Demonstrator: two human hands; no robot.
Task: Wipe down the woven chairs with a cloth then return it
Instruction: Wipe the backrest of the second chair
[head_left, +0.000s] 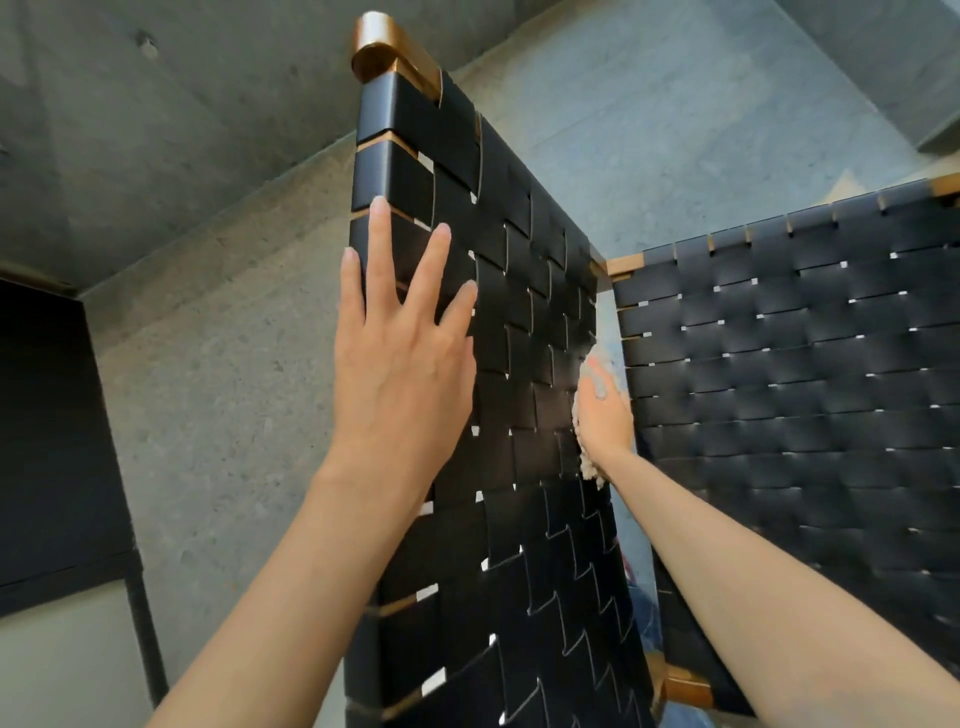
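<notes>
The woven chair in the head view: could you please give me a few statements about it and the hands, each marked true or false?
1. The left hand rests flat on the black woven panel, its fingers spread. True.
2. The right hand holds nothing. False: it grips a pale cloth against the panel's right edge.
3. The frame end at the top of the panel is brown. True.
4. The webbing is white. False: it is black.
5. A second woven panel shows to the right. True.
</notes>
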